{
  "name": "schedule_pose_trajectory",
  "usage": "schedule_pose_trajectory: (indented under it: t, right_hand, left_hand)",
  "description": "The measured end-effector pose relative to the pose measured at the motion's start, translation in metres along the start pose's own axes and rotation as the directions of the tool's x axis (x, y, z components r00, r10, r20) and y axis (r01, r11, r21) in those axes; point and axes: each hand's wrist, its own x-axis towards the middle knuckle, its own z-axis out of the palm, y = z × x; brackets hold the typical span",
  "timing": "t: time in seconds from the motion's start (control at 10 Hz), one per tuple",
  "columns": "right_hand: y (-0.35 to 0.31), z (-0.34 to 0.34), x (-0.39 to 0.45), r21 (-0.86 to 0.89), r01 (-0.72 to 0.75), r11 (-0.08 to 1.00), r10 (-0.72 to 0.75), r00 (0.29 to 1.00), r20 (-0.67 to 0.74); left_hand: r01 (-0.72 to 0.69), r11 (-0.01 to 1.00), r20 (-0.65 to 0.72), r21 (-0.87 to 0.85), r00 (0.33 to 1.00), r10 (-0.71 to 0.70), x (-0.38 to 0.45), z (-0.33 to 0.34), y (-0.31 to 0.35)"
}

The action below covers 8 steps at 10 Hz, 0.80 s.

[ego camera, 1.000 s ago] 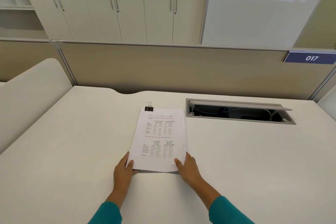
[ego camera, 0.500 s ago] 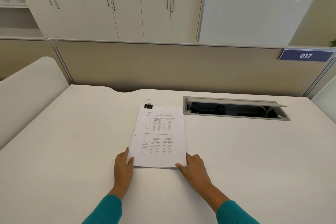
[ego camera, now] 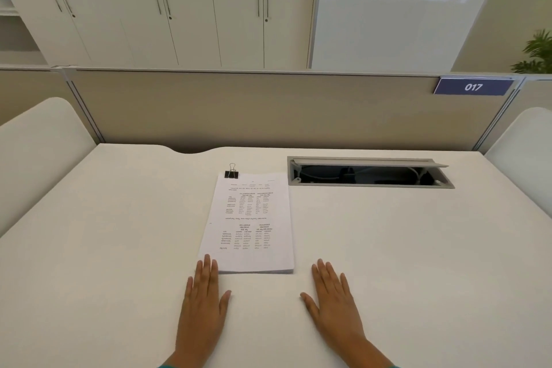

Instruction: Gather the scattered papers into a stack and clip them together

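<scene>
Head view is showing a white worktop (ego camera: 104,248) filling the lower frame, the paper stack (ego camera: 249,224) lying at its centre. Left hand (ego camera: 203,305) and right hand (ego camera: 334,302) are resting flat, fingers spread, holding nothing. A black binder clip (ego camera: 231,173) is gripping the stack's top left corner.

A blue sign (ego camera: 473,86) at the upper right of the frame, on the partition, reads "017". The print on the top sheet of the paper stack (ego camera: 249,222) is too small to read.
</scene>
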Motion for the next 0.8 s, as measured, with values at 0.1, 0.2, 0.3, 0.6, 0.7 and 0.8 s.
schedule_pose_trajectory:
  t: [0.1,0.2,0.3,0.6,0.7,0.8]
  right_hand:
    - [-0.001,0.003,-0.005,-0.016,-0.071,0.997,0.07,0.997,-0.013]
    - [-0.003,0.006,-0.01,-0.016,-0.099,0.995,0.099,0.995,-0.034]
    - [-0.003,0.008,-0.014,0.013,-0.101,0.995,0.101,0.994,-0.052]
    - [-0.004,0.007,-0.025,-0.076,-0.111,0.991,0.109,0.994,-0.02]
    - [-0.007,0.003,-0.026,-0.046,-0.102,0.994,0.106,0.989,0.101]
    - [-0.001,0.004,-0.023,0.037,-0.04,0.999,0.034,0.987,0.159]
  left_hand:
    - [-0.091,0.995,0.005,-0.03,0.996,0.091,-0.009,0.001,0.013]
    - [-0.163,0.986,0.026,-0.02,0.986,0.163,-0.016,0.008,0.029]
    - [-0.203,0.979,0.053,0.029,0.978,0.202,-0.02,0.016,0.046]
    - [-0.178,0.976,0.13,0.123,0.978,0.162,-0.019,0.022,0.079]
    - [-0.169,0.976,0.165,0.136,0.975,0.146,-0.019,0.019,0.082]
    - [-0.219,0.957,0.033,0.189,0.976,0.217,-0.018,0.021,0.082]
